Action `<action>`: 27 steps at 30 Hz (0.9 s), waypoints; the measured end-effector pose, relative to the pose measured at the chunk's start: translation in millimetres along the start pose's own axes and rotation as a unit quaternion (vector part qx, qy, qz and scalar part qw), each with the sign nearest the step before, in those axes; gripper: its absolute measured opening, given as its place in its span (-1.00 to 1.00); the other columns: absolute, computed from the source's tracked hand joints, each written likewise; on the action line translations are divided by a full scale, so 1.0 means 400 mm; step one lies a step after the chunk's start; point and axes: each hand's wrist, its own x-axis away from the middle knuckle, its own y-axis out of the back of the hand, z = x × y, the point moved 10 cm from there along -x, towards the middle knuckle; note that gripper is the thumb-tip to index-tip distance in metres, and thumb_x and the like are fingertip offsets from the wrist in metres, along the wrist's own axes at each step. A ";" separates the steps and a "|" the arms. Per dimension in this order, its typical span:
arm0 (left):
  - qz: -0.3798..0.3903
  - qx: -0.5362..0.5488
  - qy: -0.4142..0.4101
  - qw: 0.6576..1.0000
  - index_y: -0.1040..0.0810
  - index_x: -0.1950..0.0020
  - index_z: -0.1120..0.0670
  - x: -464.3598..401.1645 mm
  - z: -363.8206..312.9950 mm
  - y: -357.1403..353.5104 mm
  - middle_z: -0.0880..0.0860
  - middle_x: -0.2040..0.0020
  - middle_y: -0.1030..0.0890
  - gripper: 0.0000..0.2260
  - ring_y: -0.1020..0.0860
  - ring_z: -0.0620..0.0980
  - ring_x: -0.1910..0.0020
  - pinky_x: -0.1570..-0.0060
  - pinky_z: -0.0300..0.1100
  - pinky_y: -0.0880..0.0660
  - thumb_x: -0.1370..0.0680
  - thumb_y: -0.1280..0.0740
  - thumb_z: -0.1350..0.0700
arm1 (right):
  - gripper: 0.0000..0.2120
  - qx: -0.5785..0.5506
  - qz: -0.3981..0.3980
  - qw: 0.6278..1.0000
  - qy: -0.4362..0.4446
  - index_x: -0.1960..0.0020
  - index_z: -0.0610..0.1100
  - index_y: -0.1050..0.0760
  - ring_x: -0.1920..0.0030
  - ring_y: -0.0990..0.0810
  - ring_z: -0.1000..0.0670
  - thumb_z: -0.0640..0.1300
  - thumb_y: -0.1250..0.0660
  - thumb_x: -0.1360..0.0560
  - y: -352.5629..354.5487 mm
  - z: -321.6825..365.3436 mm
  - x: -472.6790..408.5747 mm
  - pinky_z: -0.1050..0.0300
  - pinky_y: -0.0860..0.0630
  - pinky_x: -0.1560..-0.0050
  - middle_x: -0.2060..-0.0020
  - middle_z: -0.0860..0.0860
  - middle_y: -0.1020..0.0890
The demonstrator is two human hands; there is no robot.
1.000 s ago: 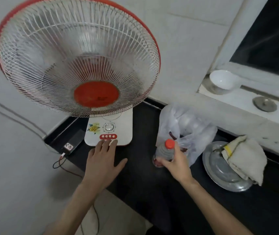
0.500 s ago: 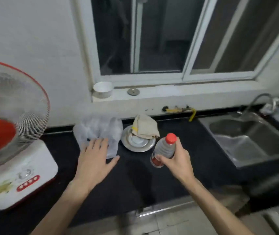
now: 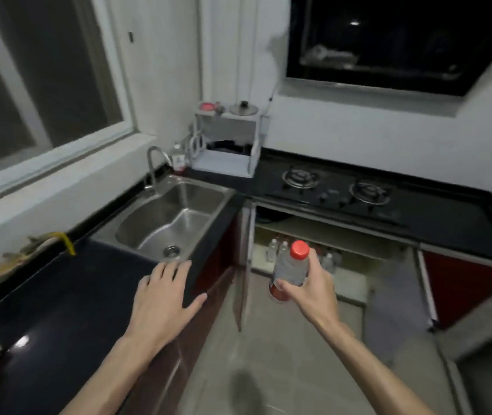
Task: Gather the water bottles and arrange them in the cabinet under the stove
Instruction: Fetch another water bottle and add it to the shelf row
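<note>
My right hand (image 3: 313,287) grips a clear water bottle (image 3: 292,266) with a red cap and red label, held upright in the air in front of the open cabinet (image 3: 313,235) under the gas stove (image 3: 334,187). Inside that cabinet several clear bottles (image 3: 277,250) stand on the lower shelf, partly hidden behind the held bottle and my hand. My left hand (image 3: 164,298) hovers flat with fingers spread over the edge of the black counter (image 3: 59,301), holding nothing.
A steel sink (image 3: 173,217) with a tap (image 3: 155,166) sits to the left of the stove. The cabinet doors (image 3: 243,265) stand open, one at the left and one red door (image 3: 460,283) at the right. A white rack (image 3: 226,145) stands in the corner. Tiled floor lies below.
The view has swung right from the fan and window to the sink, stove and open cabinet. My right hand still carries the bottle; my left hand moved off the plastic bag.
</note>
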 end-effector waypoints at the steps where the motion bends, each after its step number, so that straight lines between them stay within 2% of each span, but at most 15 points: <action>1: 0.006 0.009 -0.025 1.000 -0.44 -0.56 0.05 -0.059 -0.079 -0.025 0.07 -0.46 -0.53 -0.24 -0.47 0.13 -0.47 -0.27 0.12 -0.54 -0.55 -0.10 -0.43 | -0.32 0.008 -0.016 1.000 -0.017 -0.31 0.20 -0.43 -0.11 -0.67 0.06 0.05 -0.65 -0.27 0.057 -0.061 -0.023 -0.11 -0.64 -0.12 -0.09 0.20 -0.68; 5: 0.023 0.038 -0.098 0.994 -0.43 -0.56 0.03 -0.264 -0.394 -0.125 0.06 -0.46 -0.52 -0.26 -0.44 0.15 -0.49 -0.28 0.14 -0.53 -0.54 -0.13 -0.42 | -0.27 0.038 -0.059 0.995 -0.070 -0.36 0.21 -0.40 -0.14 -0.68 0.02 0.19 -0.59 -0.25 0.243 -0.285 -0.130 -0.11 -0.64 -0.11 -0.12 0.18 -0.70; 10: 0.043 0.073 -0.161 0.983 -0.46 -0.49 0.05 -0.484 -0.732 -0.225 0.07 -0.40 -0.55 -0.29 -0.49 0.15 -0.41 -0.21 0.16 -0.55 -0.53 -0.13 -0.39 | -0.33 0.068 -0.080 0.988 -0.116 -0.28 0.25 -0.40 -0.03 -0.68 0.11 0.11 -0.65 -0.28 0.421 -0.525 -0.259 -0.06 -0.68 -0.02 -0.03 0.21 -0.68; 14: 0.068 0.071 -0.172 0.980 -0.37 -0.56 0.02 -0.619 -0.893 -0.298 0.07 -0.47 -0.50 -0.28 -0.43 0.14 -0.49 -0.34 0.17 -0.50 -0.55 -0.10 -0.41 | -0.29 0.060 -0.079 0.982 -0.161 -0.32 0.26 -0.39 -0.08 -0.68 0.10 0.08 -0.66 -0.29 0.506 -0.711 -0.353 -0.05 -0.67 -0.08 -0.06 0.22 -0.67; 16: 0.088 0.061 -0.170 0.980 -0.34 -0.58 0.00 -0.674 -0.949 -0.340 0.06 -0.51 -0.46 -0.28 -0.38 0.13 -0.54 -0.37 0.16 -0.48 -0.55 -0.10 -0.41 | -0.33 0.046 -0.077 0.979 -0.185 -0.30 0.25 -0.41 -0.07 -0.68 0.10 0.05 -0.65 -0.29 0.525 -0.790 -0.400 -0.02 -0.66 -0.09 -0.04 0.20 -0.68; 19: 0.117 0.055 -0.169 0.977 -0.31 -0.59 -0.03 -0.759 -1.035 -0.411 0.01 -0.53 -0.43 -0.29 -0.34 0.10 -0.56 -0.43 0.14 -0.42 -0.55 -0.16 -0.40 | -0.51 0.025 -0.077 0.965 -0.250 -0.21 0.14 -0.50 0.07 -0.70 0.09 -0.05 -0.61 -0.37 0.526 -0.918 -0.468 0.02 -0.65 0.02 0.12 0.13 -0.70; 21: 0.141 0.060 -0.169 0.974 -0.34 -0.57 -0.05 -0.813 -1.094 -0.479 -0.02 -0.49 -0.45 -0.33 -0.39 0.07 -0.51 -0.39 0.09 -0.42 -0.55 -0.18 -0.37 | -0.59 0.017 -0.077 0.957 -0.281 -0.20 0.11 -0.52 0.15 -0.69 0.12 0.00 -0.60 -0.43 0.508 -1.013 -0.512 -0.04 -0.66 0.01 0.19 0.12 -0.69; 24: 0.146 0.067 -0.182 0.970 -0.47 -0.48 -0.02 -0.904 -1.169 -0.632 0.02 -0.38 -0.55 -0.35 -0.53 0.10 -0.35 -0.24 0.09 -0.52 -0.52 -0.11 -0.36 | -0.47 0.018 -0.063 0.955 -0.289 -0.25 0.17 -0.46 0.04 -0.69 0.03 0.08 -0.57 -0.34 0.449 -1.180 -0.587 -0.15 -0.66 -0.05 0.07 0.13 -0.69; 27: 0.153 0.071 -0.203 0.965 -0.56 -0.40 0.06 -0.996 -1.228 -0.874 0.11 -0.34 -0.62 -0.34 -0.58 0.18 -0.34 -0.19 0.15 -0.59 -0.50 -0.12 -0.32 | -0.43 0.008 -0.049 0.955 -0.294 -0.27 0.17 -0.45 0.01 -0.70 0.06 0.09 -0.57 -0.32 0.338 -1.408 -0.652 -0.09 -0.67 -0.01 0.02 0.13 -0.69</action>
